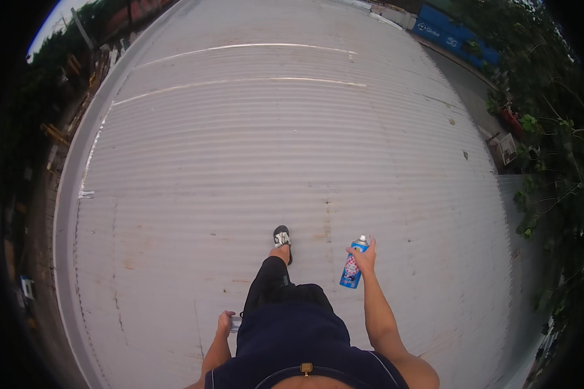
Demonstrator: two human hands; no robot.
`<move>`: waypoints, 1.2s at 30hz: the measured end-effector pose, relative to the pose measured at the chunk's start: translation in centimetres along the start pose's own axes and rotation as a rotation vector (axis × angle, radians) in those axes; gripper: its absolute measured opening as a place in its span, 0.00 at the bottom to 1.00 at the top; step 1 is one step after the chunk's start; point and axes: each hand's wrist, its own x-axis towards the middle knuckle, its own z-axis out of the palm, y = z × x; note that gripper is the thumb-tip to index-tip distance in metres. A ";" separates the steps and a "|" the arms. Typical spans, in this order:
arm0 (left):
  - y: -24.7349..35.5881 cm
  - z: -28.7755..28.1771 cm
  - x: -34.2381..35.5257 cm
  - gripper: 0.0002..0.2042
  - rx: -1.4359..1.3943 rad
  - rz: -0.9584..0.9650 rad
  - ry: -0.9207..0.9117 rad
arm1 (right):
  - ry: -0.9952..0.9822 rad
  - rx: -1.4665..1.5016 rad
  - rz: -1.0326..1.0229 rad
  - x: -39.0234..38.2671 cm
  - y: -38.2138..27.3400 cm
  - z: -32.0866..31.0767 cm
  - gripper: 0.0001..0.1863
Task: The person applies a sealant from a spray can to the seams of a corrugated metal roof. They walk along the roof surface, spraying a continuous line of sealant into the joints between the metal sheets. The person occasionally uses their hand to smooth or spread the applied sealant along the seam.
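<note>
My right hand [366,259], the nearer, is closed round one blue cylindrical metal spray can [350,273] just left of its palm, long axis running forward and slightly right. My left hand [224,321], well apart, curls round one partly hidden silvery-grey object [235,323]; one black-and-white sandal [281,236] shows on the pale-grey corrugated metal roof [175,162].
</note>
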 end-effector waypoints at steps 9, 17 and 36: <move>23.5 5.7 13.3 0.18 0.056 0.102 -0.034 | -0.085 -0.227 0.156 11.6 -3.2 6.7 0.54; 58.1 10.8 16.3 0.20 -0.082 0.615 -0.030 | 0.060 -0.220 0.454 15.1 -6.5 10.1 0.56; 87.0 20.6 31.5 0.18 -0.061 0.112 0.018 | 0.096 -0.054 0.179 58.5 -41.1 28.1 0.53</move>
